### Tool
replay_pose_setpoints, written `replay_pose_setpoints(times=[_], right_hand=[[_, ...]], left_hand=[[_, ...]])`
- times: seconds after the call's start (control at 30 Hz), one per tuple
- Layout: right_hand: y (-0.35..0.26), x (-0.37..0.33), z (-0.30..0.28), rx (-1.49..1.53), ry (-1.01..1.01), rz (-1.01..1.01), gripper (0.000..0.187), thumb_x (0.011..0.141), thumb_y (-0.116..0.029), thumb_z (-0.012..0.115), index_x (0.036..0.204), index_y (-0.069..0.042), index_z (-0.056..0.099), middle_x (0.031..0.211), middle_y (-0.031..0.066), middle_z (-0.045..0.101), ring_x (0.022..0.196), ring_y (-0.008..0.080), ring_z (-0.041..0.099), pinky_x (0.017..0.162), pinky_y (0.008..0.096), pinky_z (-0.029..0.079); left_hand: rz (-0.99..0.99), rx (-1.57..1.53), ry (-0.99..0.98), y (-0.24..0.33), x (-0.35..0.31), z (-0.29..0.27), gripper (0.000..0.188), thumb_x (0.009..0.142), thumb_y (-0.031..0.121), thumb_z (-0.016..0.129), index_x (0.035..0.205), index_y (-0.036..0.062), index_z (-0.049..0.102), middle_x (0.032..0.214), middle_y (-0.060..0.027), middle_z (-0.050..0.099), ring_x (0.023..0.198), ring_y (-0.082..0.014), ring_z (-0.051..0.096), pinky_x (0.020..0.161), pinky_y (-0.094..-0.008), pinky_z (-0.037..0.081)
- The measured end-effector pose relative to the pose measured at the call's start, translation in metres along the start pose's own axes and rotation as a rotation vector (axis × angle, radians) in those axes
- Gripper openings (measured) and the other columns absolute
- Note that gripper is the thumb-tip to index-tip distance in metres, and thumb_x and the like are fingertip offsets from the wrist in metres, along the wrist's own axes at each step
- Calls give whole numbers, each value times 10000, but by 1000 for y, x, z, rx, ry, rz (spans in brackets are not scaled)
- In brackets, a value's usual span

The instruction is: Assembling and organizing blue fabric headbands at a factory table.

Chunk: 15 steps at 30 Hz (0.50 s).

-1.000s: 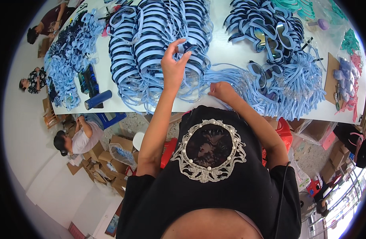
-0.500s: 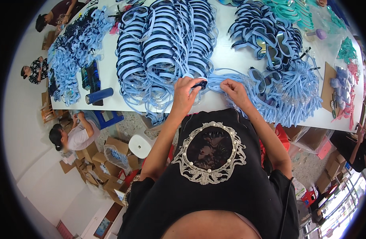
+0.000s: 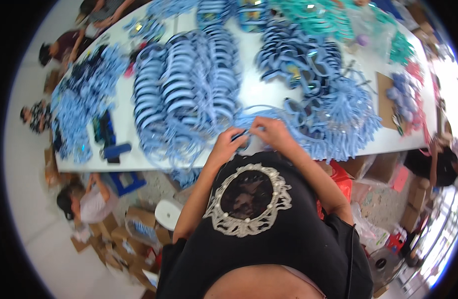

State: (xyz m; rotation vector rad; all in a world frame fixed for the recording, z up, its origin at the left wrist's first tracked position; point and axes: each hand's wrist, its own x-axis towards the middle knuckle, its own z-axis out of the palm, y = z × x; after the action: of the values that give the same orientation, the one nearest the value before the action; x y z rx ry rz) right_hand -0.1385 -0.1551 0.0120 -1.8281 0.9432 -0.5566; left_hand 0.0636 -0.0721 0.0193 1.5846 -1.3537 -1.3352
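1. The left hand (image 3: pixel 228 144) is near the front edge of the white table (image 3: pixel 251 88); its thumb and fingers pinch a small dark piece with light-blue edge (image 3: pixel 244 143), which is blurred, so its exact kind I cannot tell.
2. The right hand (image 3: pixel 272 133) is just beside it, with fingers bent together toward the same piece; whether they grasp something, I cannot tell.
3. The piece is between the two hands, in front of the wearer's body, and the joining of its parts, if there is any, is hidden.
4. Beyond the left hand stand the long rows of light-blue curved plastic eyewear frames (image 3: pixel 180 74); by their neat order, I judge these are already arranged.
5. Close behind the right hand lies the bundle of light-blue soft straps (image 3: pixel 261 113); to its right, the fan-shaped heap of straps (image 3: pixel 356 112) looks plentiful, so I judge much remains to handle.
6. Farther away is the looser pile of blue goggles with dark lenses (image 3: pixel 291 57), less orderly than the rows.
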Motion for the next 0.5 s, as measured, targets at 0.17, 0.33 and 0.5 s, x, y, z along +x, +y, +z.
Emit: replay_pose_setpoints(times=[0.17,0.33,0.5], right_hand=[[11,-10,17,-76,-15,-101,198,875,-277,700,865,-89,638,791,124,682,728,348,667,653,423,523],[-2,-18,24,-255,66,-130,276,873,-313,675,743,-77,615,669,138,637,606,371,632,569,460,502],[34,-7,37,-234,118,10,327,874,-305,659,673,-47,633,634,153,639,577,356,630,564,454,503]], left_hand=[[-139,-207,57,-30,-15,16,174,951,134,646,990,-28,696,805,-19,656,707,-90,581,656,-264,471],[-160,-326,58,-22,-25,36,123,959,117,643,892,14,647,751,18,588,681,-54,504,623,-238,412],[-148,-337,104,-40,-19,44,168,969,133,646,843,30,609,773,46,559,694,-47,446,644,-225,371]])
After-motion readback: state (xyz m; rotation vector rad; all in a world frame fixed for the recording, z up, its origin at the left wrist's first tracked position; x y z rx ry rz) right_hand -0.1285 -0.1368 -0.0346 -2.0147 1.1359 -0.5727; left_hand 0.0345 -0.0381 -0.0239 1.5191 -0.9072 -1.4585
